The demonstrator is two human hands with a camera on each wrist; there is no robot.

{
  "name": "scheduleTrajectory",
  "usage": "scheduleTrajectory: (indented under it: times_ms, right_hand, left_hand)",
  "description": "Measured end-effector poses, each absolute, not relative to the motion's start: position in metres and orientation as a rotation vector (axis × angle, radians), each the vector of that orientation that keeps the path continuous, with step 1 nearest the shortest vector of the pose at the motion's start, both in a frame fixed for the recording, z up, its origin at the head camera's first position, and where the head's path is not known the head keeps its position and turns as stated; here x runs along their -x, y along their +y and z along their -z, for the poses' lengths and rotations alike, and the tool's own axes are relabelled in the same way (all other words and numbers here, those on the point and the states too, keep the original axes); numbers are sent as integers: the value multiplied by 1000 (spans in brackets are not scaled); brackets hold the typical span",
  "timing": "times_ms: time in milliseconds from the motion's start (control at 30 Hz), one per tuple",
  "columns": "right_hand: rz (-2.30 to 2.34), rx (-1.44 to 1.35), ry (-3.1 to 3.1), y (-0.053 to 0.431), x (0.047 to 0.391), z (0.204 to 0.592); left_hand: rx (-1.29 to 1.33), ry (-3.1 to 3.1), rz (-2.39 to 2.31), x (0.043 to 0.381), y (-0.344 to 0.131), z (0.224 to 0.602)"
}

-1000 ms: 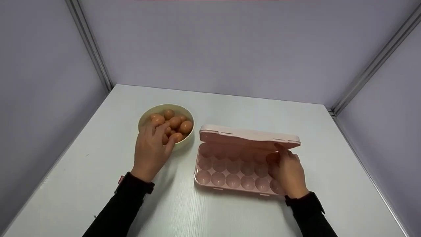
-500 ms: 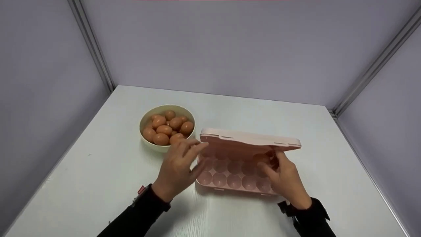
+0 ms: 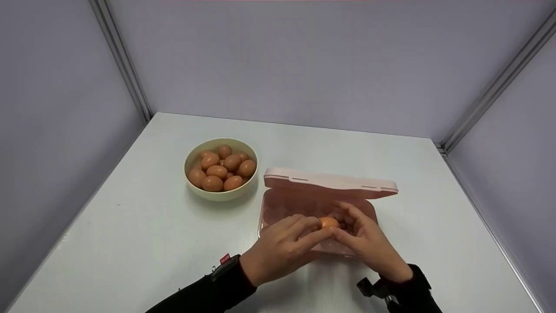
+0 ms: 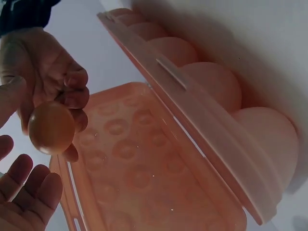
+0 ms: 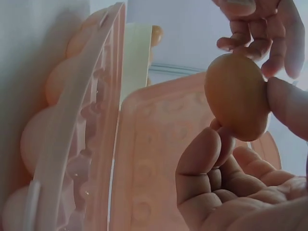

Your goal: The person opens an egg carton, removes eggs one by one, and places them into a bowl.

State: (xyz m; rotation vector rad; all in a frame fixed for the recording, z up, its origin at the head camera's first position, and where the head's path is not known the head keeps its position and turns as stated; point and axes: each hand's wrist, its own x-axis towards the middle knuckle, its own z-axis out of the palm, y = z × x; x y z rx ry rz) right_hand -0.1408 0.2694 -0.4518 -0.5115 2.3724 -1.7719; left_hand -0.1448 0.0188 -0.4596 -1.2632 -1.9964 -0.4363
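Note:
A brown egg (image 3: pixel 329 223) is above the front of the pink egg box (image 3: pixel 271 208). My right hand (image 3: pixel 375 243) grips it; the right wrist view shows the egg (image 5: pixel 236 96) between thumb and fingertips. My left hand (image 3: pixel 284 245) is close at the egg's left side. In the left wrist view its fingers (image 4: pixel 36 192) are spread, with a small gap to the egg (image 4: pixel 52 127). The box's lid (image 3: pixel 330 180) stands partly raised, tilted over the back rows. Several cups are hidden behind both hands.
A pale yellow bowl (image 3: pixel 197 191) heaped with several brown eggs (image 3: pixel 217 171) stands behind and left of the box on the white table (image 3: pixel 143 208). Grey-violet panels (image 3: pixel 295 65) enclose the table at the back and both sides.
My left hand has left the egg bowl and moved right and nearer to reach the egg. My right hand has brought the egg out from under the lid, leftward and toward the front.

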Motion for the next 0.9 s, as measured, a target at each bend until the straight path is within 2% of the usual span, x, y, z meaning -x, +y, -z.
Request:
scheduleTrajectory:
  times_ms: [733, 900]
  right_hand:
    - [1826, 583, 2127, 269, 133, 450]
    - [1793, 572, 2153, 266, 135, 451]
  left_hand:
    - [1254, -1944, 525, 146, 30, 463]
    - [1238, -1950, 533, 147, 19, 460]
